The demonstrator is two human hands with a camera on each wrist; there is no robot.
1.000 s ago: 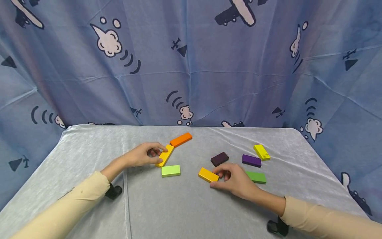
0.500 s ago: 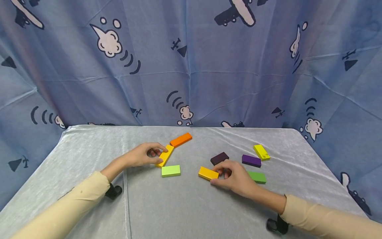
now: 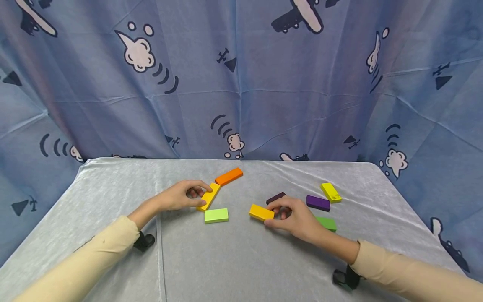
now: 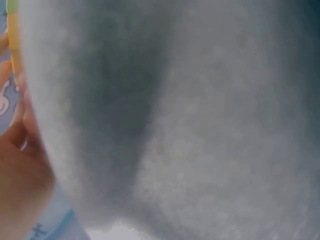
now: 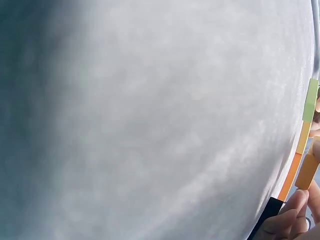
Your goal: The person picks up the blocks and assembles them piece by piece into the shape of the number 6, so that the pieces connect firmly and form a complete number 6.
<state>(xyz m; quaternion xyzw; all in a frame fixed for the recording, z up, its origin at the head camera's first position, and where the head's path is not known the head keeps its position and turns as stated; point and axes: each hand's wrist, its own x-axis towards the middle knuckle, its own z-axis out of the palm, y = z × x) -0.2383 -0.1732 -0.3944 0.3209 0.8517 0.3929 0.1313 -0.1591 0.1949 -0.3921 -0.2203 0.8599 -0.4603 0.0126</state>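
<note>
My left hand [image 3: 178, 196] pinches a yellow block [image 3: 210, 195]; my right hand [image 3: 296, 220], a golden block [image 3: 260, 212]. The latter's end-only grip could allow tilting.

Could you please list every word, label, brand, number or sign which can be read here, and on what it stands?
None: no word, label, brand or number can be read.
Curtain: printed planes and clouds, no lettering.
Bright yellow block, far right: faint marks, too small to read.
Left yellow block, in the left hand: none visible.
Middle yellow block, in the right hand: none visible.
</note>
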